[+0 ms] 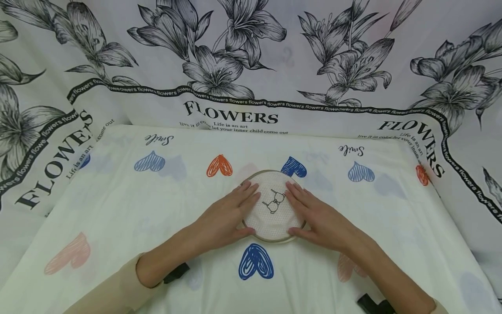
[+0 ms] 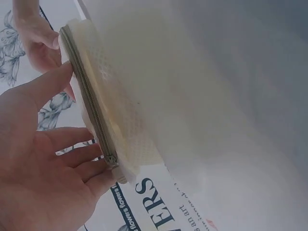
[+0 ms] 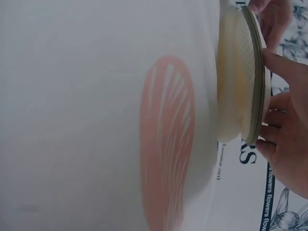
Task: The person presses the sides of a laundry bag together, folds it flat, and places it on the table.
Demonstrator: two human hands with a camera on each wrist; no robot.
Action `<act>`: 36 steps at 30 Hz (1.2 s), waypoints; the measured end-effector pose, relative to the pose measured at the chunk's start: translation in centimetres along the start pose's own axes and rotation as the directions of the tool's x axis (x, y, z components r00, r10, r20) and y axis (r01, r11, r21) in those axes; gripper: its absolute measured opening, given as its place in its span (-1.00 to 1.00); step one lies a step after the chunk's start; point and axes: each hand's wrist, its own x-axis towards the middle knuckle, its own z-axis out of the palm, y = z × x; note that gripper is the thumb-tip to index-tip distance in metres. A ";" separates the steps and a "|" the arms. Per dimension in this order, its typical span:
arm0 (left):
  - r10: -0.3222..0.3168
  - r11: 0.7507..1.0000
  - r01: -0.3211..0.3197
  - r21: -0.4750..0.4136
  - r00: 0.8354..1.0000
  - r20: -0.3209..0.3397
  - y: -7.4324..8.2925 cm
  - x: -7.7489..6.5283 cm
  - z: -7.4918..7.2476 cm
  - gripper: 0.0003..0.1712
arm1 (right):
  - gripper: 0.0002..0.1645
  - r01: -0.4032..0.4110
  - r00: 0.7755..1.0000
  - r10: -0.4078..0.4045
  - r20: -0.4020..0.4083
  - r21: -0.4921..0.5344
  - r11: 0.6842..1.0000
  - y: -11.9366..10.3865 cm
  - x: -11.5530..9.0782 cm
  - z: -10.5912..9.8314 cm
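A round white zippered mesh pouch (image 1: 270,224) with a small black line drawing lies on the heart-print cloth in the head view. My left hand (image 1: 229,213) rests on its left side, fingers extended over the top and thumb at the near edge. On the opposite side my right hand (image 1: 317,213) rests the same way, with its fingers straight. Both wrist views show the pouch edge-on, with fingertips along the rim. An olive zipper (image 2: 86,94) runs round that rim, its slider (image 2: 111,160) close to the left fingers. Pale mesh sides (image 3: 233,82) stand below the zipper.
The white cloth (image 1: 157,209) carries printed hearts and words. Behind it hangs white fabric (image 1: 290,74) with black flower prints and lettering. Dark objects show beside the left forearm (image 1: 176,272) and the right forearm (image 1: 374,303).
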 end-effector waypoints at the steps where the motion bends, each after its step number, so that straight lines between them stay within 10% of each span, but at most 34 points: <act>1: 0.005 1.000 -0.005 0.000 1.000 0.000 0.0 0.0 0.0 0.02 | 0.09 0.000 1.000 0.000 0.000 0.001 1.000 -0.1 0.0 0.0; 36: 0.011 0.997 -0.026 0.073 0.982 0.187 -0.3 0.7 0.6 -0.04 | 0.13 0.030 0.999 -0.030 0.009 -0.018 0.999 -0.3 1.1 1.1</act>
